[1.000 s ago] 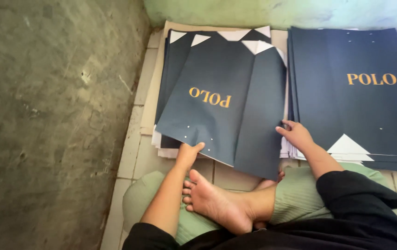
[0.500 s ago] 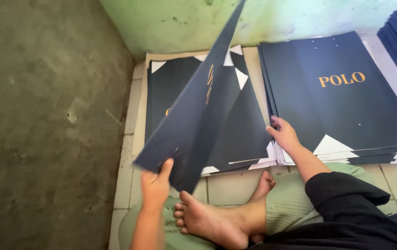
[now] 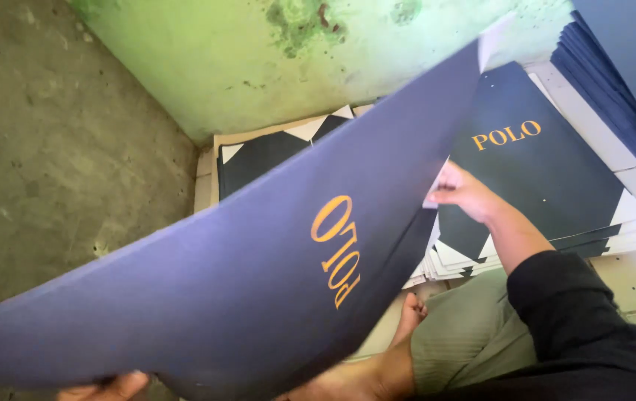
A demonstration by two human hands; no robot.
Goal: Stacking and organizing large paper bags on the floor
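Most of the left hand (image 3: 102,388) is hidden beneath the big dark blue sheet (image 3: 258,275); only its fingertips peek out at the lower edge, gripping it. The sheet lifts diagonally across the view, covering the left stack (image 3: 258,152). Further off, the right hand (image 3: 462,194) pinches the sheet's far edge, just over the right stack (image 3: 548,171) by the green wall (image 3: 295,59).

Navy sheet (image 3: 243,297) (gold lettering), mottled green wall (image 3: 318,59).
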